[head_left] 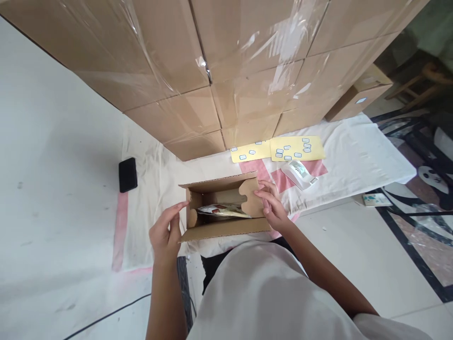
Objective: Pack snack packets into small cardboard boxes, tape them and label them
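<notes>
An open cardboard box (226, 230) lies on the white cloth before me, its top flaps up. Inside it rests a flat packet (221, 210) in shiny, printed wrapping; part of it is hidden under the right end flap. My left hand (167, 231) is at the box's left end, its fingers closed on the edge of that end flap. At the other end, my right hand (272, 205) pinches the notched right flap (253, 197), which is folded partly inward over the opening.
Taped cardboard cartons (247, 99) are stacked behind the box. Yellow sticker sheets (297, 148) and a white tape dispenser (299, 174) lie to the right on the cloth. A black phone-like object (128, 174) lies left. One more carton (359, 94) stands far right.
</notes>
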`<state>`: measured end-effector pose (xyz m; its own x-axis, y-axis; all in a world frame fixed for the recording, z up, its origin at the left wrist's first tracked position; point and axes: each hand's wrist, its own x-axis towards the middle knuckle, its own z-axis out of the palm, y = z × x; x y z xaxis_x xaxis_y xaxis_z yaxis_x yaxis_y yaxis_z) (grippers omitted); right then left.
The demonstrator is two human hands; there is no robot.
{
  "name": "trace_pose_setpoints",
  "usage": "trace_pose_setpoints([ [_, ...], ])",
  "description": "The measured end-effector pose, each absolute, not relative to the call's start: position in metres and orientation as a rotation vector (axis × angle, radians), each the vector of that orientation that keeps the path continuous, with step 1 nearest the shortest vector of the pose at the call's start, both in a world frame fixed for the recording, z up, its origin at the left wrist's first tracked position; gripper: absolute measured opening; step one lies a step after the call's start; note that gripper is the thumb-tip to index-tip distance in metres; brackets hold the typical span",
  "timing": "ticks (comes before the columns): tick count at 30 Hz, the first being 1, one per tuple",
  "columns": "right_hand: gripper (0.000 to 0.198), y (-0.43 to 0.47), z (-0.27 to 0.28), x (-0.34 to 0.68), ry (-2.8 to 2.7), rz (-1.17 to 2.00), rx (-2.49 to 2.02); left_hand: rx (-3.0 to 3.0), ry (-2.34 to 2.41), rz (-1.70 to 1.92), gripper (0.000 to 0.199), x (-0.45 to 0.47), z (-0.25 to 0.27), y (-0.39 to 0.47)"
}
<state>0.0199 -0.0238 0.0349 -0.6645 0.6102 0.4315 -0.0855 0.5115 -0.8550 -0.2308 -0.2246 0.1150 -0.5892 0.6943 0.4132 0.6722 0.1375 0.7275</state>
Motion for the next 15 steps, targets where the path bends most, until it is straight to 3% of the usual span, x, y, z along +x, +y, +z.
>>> trace_pose_setpoints([
  [8, 0.032, -0.014, 0.036, 0.015, -2.029, 1.186, -0.434, 1.445, 2.019, 1.255, 0.040, -0.239, 0.090, -0.233],
  [12, 0.033, -0.009, 0.034, 0.013, -2.013, 1.268, -0.459, 1.525, 1.933, 1.394, 0.084, -0.240, 0.061, -0.233],
  [15, 0.036, -0.008, 0.035, 0.012, -1.989, 1.325, -0.508, 1.480, 1.887, 1.477, 0.097, -0.241, 0.043, -0.234],
])
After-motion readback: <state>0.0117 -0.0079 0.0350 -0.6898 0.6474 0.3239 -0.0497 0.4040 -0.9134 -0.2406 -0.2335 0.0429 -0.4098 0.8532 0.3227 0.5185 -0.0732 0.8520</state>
